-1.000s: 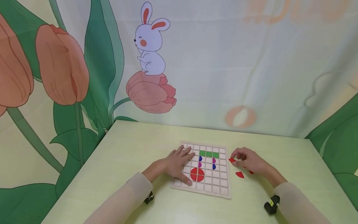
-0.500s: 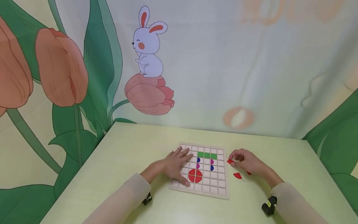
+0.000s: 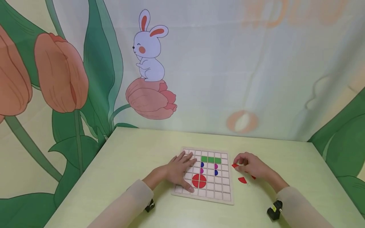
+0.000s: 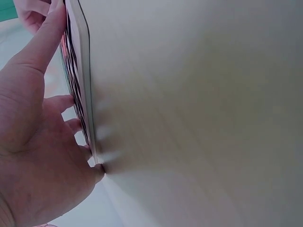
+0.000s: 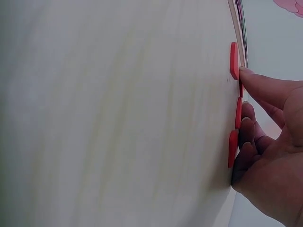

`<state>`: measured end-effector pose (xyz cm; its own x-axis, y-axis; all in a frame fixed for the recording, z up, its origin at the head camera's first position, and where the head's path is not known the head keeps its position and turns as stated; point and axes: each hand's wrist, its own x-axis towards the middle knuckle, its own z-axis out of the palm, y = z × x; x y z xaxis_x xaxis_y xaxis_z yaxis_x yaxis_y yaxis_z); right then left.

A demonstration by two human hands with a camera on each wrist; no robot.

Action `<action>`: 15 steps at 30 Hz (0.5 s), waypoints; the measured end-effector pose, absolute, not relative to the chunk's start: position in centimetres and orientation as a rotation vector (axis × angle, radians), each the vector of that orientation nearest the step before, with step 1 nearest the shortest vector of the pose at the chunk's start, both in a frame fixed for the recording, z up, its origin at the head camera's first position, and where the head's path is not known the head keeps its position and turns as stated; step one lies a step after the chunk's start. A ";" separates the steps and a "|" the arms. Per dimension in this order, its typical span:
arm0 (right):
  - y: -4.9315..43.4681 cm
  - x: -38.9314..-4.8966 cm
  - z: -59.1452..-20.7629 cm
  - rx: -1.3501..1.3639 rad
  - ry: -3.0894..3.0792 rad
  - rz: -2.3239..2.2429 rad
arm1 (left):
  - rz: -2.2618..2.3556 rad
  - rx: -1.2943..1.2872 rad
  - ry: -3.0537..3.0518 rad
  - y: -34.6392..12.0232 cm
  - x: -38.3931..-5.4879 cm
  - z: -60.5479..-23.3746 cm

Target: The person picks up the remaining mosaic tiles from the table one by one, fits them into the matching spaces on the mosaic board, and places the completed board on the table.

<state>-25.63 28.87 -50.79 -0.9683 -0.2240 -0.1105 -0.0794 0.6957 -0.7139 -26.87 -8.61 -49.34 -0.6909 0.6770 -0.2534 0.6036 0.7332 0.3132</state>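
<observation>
A wooden grid board point(image 3: 205, 200) lies flat on the table. My left hand point(image 3: 178, 171) rests across its left side, fingers spread and thumb near the front. A red circle point(image 3: 199, 181) made of quarter pieces sits in the grid by that thumb. Further back are a green bar point(image 3: 211, 159) and small blue and pink half-circles. Just right of the board, my right hand point(image 3: 251, 165) pinches a red quarter-circle piece point(image 3: 234, 165) between thumb and fingers. Low beside the table, the right wrist view shows the thumb at this piece and the other fingers curled.
One loose red quarter-circle piece point(image 3: 242, 180) lies in front of the right hand. More red pieces point(image 5: 232, 149) lie under its palm, partly hidden in the head view. Behind the table hangs a curtain point(image 3: 205, 79) printed with tulips and a rabbit.
The head view has shifted slightly, so the scene sits a little lower and further left. Both hands keep nearly the same places by the board and the red pieces.
</observation>
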 end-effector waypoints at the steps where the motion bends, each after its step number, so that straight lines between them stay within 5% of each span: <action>1: 28.9 -25.7 -50.8 -0.243 2.715 -1.133 | 0.293 0.990 2.585 -8.6 -26.9 -49.3; 15: 28.6 -25.9 -51.1 -0.200 2.727 -1.134 | 0.300 0.988 2.596 -8.7 -27.2 -49.8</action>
<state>-25.87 28.64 -51.08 -0.9745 -0.1927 -0.1149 -0.0544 0.6998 -0.7122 -27.22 -8.71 -49.82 -0.6974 0.6742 -0.2431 0.6008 0.7349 0.3145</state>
